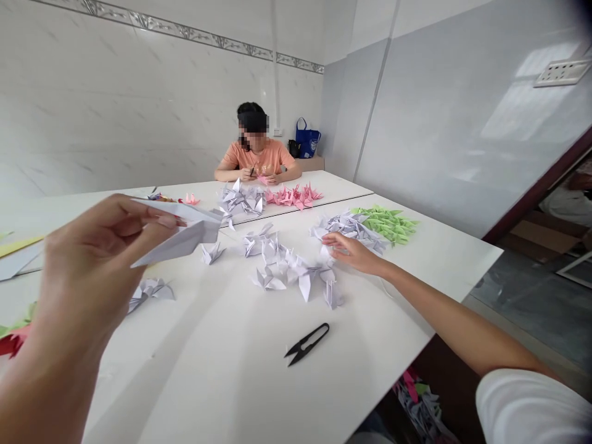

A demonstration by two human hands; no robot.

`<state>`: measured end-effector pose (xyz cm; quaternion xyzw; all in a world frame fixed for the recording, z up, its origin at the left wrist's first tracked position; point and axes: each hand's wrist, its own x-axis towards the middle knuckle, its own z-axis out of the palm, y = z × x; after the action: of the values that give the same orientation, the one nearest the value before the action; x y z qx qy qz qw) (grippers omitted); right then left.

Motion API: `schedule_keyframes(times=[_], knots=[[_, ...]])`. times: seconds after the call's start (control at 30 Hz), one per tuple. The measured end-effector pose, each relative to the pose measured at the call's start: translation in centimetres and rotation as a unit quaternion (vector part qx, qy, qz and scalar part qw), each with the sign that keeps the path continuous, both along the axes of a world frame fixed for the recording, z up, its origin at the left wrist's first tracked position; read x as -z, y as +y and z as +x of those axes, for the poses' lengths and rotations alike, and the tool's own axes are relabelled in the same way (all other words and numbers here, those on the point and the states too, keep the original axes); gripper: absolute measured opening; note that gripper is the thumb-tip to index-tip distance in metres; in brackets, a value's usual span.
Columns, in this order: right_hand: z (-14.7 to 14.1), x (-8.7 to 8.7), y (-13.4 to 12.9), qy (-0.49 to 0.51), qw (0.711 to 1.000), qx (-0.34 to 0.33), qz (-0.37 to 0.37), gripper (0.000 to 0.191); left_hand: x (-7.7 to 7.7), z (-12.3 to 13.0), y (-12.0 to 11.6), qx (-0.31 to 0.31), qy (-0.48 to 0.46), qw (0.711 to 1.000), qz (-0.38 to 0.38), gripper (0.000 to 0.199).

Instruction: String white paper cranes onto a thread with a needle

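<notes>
- Above a white table, a left hand grips folded pale paper between closed fingers
- Right hand, fingers open, rests at pale paper cranes
- Black thread snips lie nearby
- Green cranes sit just beyond; pink cranes lie farther off
- Opposite, a seated co-worker handles pink paper

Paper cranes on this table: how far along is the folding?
Done: green origami cranes and pink ones lie in tidy rows. In hand: the left hand pinches a partly folded white sheet. Left: white cranes lie scattered, unsorted, by the right hand.
</notes>
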<state>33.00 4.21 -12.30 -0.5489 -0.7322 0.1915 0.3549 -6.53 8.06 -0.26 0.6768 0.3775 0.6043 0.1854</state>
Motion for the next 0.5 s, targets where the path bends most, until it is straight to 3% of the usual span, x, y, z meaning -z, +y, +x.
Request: schedule_keyframes(times=[0.27, 0.5], knots=[[0.4, 2.8, -3.4, -0.193, 0.977, -0.065, 0.062, 0.029, 0.0, 1.7, -0.6, -0.011, 0.002, 0.998, -0.068, 0.018], [-1.5, 5.5, -1.0, -0.273, 0.951, -0.1, 0.107, 0.039, 0.0, 2.2, -0.7, -0.018, 0.006, 0.996, -0.086, 0.015]])
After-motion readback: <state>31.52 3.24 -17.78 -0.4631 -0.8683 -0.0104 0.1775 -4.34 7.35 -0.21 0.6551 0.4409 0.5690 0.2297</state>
